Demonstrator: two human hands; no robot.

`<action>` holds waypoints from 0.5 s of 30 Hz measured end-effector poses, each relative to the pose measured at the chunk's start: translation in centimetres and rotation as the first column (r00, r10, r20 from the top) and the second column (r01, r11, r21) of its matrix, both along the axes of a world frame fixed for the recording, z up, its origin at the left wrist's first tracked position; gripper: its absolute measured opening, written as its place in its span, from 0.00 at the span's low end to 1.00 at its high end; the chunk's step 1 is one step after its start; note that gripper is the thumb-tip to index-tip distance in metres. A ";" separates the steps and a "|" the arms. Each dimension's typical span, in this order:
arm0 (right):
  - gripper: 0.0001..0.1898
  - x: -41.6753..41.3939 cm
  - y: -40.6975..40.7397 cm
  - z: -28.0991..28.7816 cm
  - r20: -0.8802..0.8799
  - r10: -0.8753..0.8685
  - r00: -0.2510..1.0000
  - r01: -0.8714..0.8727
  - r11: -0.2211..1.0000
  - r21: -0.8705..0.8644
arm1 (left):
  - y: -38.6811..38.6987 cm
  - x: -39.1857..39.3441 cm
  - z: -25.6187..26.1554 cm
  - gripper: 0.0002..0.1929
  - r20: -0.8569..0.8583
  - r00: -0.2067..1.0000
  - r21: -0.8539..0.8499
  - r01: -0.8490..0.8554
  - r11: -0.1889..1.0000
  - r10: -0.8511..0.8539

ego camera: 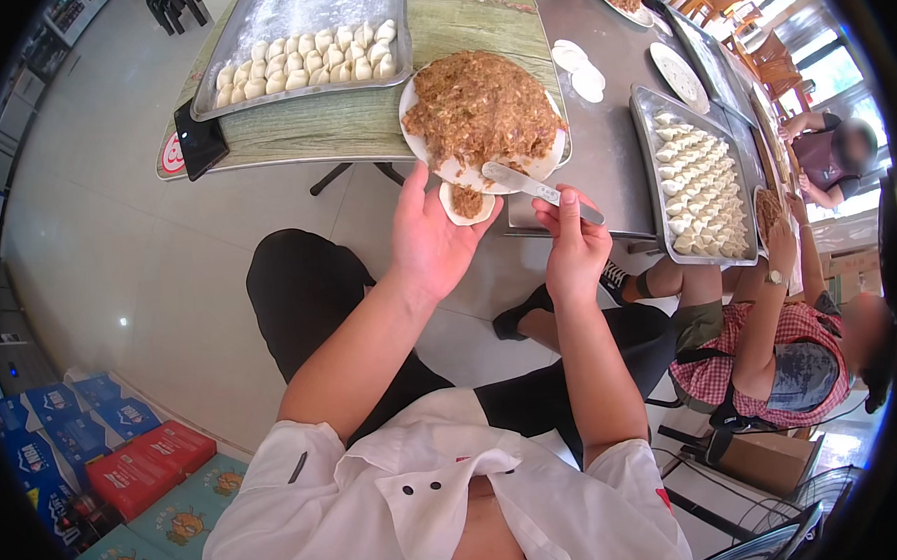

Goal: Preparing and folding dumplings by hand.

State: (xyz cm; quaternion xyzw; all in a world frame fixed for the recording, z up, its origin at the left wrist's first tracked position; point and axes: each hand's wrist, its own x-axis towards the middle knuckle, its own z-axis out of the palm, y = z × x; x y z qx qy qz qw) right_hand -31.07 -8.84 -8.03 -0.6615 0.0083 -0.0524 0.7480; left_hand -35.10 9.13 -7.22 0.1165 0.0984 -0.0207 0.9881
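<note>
In my left hand lies a round dumpling wrapper with a dab of minced filling on it. My right hand grips a flat metal filling spatula, its blade pointing up and left over the rim of a white plate. A large mound of brown minced filling covers most of that plate, which sits at the corner of a wood-patterned table. Beyond it, a floured metal tray holds rows of folded dumplings.
A black phone lies at the table's left corner. On the steel table are loose wrappers and a second tray of dumplings. Co-workers sit at the right. Stacked cartons stand at lower left.
</note>
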 end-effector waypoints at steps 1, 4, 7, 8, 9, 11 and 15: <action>0.17 -0.1 0.0 0.0 -0.048 -0.008 0.999 0.014 0.993 0.114 | 0.0 0.0 -0.1 0.39 0.000 1.000 0.000 0.001 1.000 -0.001; 0.17 -0.2 -0.2 -1.2 -0.176 -0.014 0.984 0.070 0.947 0.313 | -0.3 0.1 -0.1 0.38 -0.023 1.000 0.002 -0.006 1.000 0.006; 0.17 -0.7 -0.2 -1.5 -0.263 0.006 0.965 0.103 0.912 0.397 | -0.5 0.0 0.0 0.38 -0.033 0.999 0.006 -0.009 1.000 0.010; 0.16 -0.9 -0.2 -1.5 -0.272 0.020 0.962 0.093 0.912 0.399 | -0.5 0.0 0.0 0.38 -0.031 0.999 -0.003 -0.013 1.000 0.013; 0.16 -1.0 -0.3 -1.5 -0.271 0.017 0.962 0.096 0.912 0.399 | -0.5 -0.1 -0.1 0.38 -0.029 0.999 -0.012 -0.018 1.000 0.018; 0.16 -1.3 -0.7 -1.8 -0.258 0.003 0.966 0.105 0.909 0.404 | -0.3 -0.3 -0.4 0.39 -0.033 0.999 -0.010 -0.013 1.000 0.013; 0.16 -2.8 -3.1 -2.8 -0.264 -0.075 0.962 0.177 0.903 0.391 | -0.4 -0.6 -1.0 0.39 -0.030 0.999 0.007 -0.011 1.000 0.011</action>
